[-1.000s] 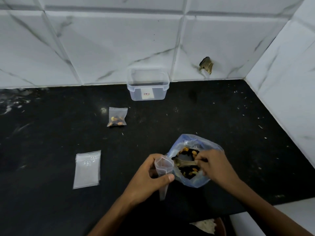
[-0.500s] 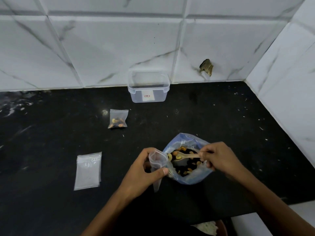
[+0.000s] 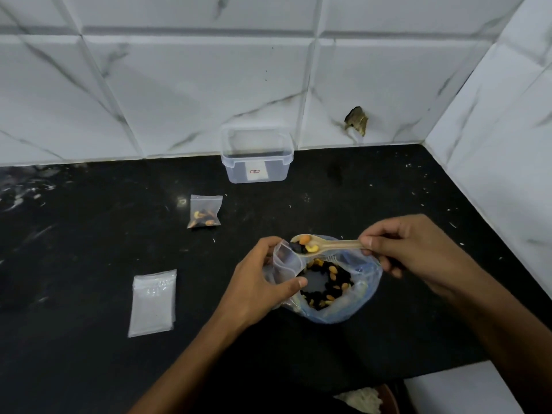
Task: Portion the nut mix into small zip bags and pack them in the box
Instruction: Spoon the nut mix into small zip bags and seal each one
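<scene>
- A black stone counter [image 3: 89,369] is seen, glossy and flecked with pale crumbs toward its right edge.
- The back wall [image 3: 179,85] is clad in large white marble-look tiles with grey veining and bevelled joints.
- A second tiled wall [image 3: 507,130] meets it at the right, forming the counter's far right corner.
- A chipped hole [image 3: 356,120] is noted in the back wall low near that corner, just above the counter.
- A white surface [image 3: 454,389] is observed beyond the counter's near right corner.
- Lighting is even and dim.
</scene>
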